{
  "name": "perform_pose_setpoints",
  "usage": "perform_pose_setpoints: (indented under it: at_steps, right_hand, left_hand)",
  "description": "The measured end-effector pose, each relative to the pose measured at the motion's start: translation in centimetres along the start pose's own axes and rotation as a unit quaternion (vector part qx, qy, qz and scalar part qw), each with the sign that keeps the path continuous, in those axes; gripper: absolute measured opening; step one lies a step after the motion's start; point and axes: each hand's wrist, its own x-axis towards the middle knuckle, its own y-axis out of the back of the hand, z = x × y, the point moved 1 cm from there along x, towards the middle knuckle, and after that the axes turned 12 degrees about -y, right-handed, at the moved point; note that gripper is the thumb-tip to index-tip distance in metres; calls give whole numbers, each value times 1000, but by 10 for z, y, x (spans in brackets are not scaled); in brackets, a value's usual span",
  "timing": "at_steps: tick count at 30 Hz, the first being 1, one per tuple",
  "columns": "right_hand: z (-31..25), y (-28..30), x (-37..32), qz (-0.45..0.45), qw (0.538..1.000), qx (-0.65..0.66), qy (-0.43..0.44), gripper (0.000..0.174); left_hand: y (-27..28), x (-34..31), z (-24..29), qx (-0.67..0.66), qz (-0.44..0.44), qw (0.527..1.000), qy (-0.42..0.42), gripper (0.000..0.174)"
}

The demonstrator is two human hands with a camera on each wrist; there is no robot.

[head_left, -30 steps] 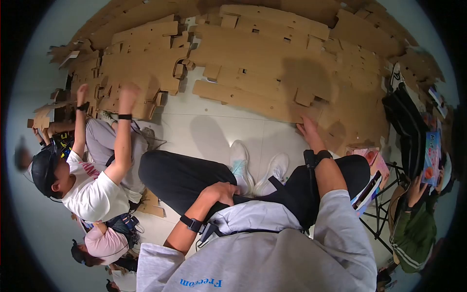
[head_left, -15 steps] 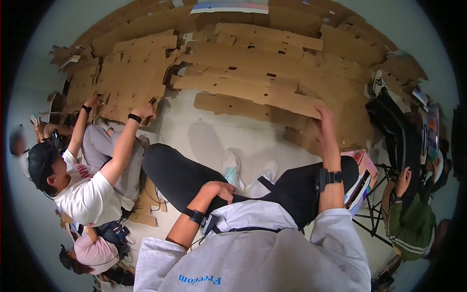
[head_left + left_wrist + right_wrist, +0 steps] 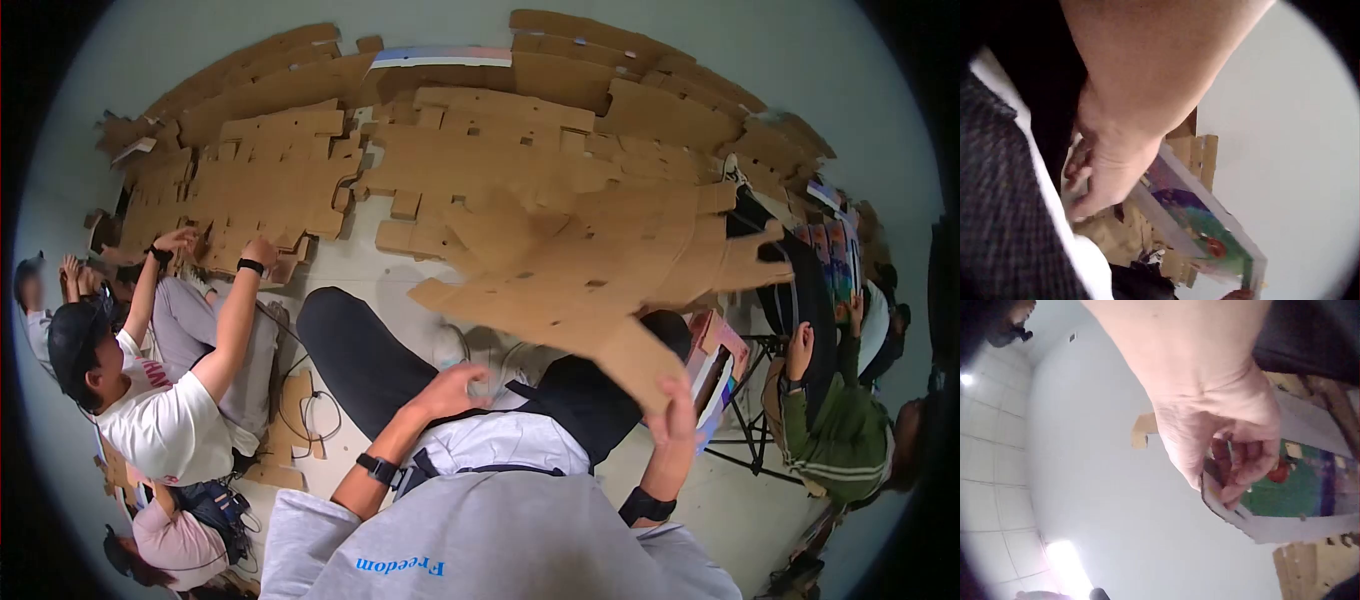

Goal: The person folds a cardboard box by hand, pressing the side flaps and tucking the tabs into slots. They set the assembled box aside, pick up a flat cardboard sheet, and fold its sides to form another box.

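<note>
A flattened cardboard box (image 3: 600, 260), brown on the face turned up in the head view, hangs tilted over the floor in front of my knees. My right hand (image 3: 675, 415) pinches it by a narrow end flap, thumb and fingers at the edge. The right wrist view shows the printed face (image 3: 1297, 494) of the same box, green and purple with a pale border, under the right hand (image 3: 1229, 437). My left hand (image 3: 455, 390) is over my lap, its fingers loosely bent and holding nothing. In the left wrist view the left hand (image 3: 1116, 169) overlaps the printed side (image 3: 1197, 219).
Layers of flattened cardboard (image 3: 480, 150) cover the floor ahead. At my left sits a person in a white shirt (image 3: 185, 400); at my right, one in a green top (image 3: 840, 440). Beside my right knee stand a pink printed box (image 3: 715, 345) and a black-legged stool (image 3: 745, 420).
My right hand took the flattened box by its edge from the floor pile, lifted it and drew it back toward me. My left hand has risen slightly from my lap.
</note>
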Motion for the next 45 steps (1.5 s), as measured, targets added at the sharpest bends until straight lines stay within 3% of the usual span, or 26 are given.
perform_pose_setpoints:
  at_steps: [1,3,4,7,11,12,15,19,20,22,23,26,28,29,31,33,35,38,39,41,43,45]
  right_hand:
    - [14,-6,-8,32,999,-34,-25,48]
    - [21,-11,-8,-93,938,-295,-154,34]
    - [24,-27,-11,-131,935,-295,-144,29]
    - [36,-73,-22,-230,906,-340,-107,22]
    - [23,-108,-31,-297,845,-434,-97,24]
    - [18,-115,-33,-310,854,-405,-100,26]
    - [12,-121,-44,-354,860,-360,-72,23]
    - [-1,-146,-65,-353,798,-488,15,24]
    - [4,-153,-71,-351,791,-500,-3,26]
    - [25,-161,-61,-439,712,-548,-1,29]
    - [46,-158,-52,-477,684,-552,2,30]
    - [115,-112,1,-477,706,-522,43,24]
    - [155,-48,47,-397,693,-602,-2,31]
    - [169,-19,62,-354,711,-606,-49,36]
    - [168,7,84,-268,850,-400,-215,44]
    - [159,-3,90,-232,924,-128,-276,46]
    - [125,-36,99,-176,926,151,-297,50]
    - [93,-75,99,-210,877,267,-339,44]
    - [92,-79,105,-217,893,214,-331,41]
    - [90,-82,115,-225,918,104,-309,35]
    - [71,-96,109,-221,922,-171,-268,34]
    - [51,-114,95,-205,893,-385,-114,37]
  left_hand:
    - [-3,-4,12,-110,104,988,-35,54]
    - [-6,-6,19,-416,115,902,-6,51]
    - [-5,-7,26,-554,119,824,11,49]
    - [1,-22,58,-730,212,649,-9,50]
    - [30,-26,88,-639,321,699,-34,56]
    - [43,-29,101,-615,341,711,-22,59]
    - [68,-36,144,-524,392,750,-95,64]
    - [95,-60,174,-428,434,783,-122,78]
    - [102,-71,177,-416,434,789,-124,82]
    - [117,-100,173,-367,450,803,-131,89]
    - [123,-115,168,-331,463,811,-135,92]
    - [136,-149,154,-200,512,834,-51,95]
    - [142,-182,112,-107,527,843,-1,94]
    - [143,-197,99,-59,535,842,29,94]
    - [141,-209,89,-9,524,850,46,92]
    - [137,-207,87,30,530,846,52,92]
    - [150,-206,79,1,530,845,70,92]
    - [174,-206,63,44,503,861,62,92]
    - [180,-202,53,73,485,870,52,92]
    - [185,-192,32,-3,496,868,34,89]
    - [187,-182,19,-32,486,873,8,88]
    - [184,-169,15,-17,502,865,-12,88]
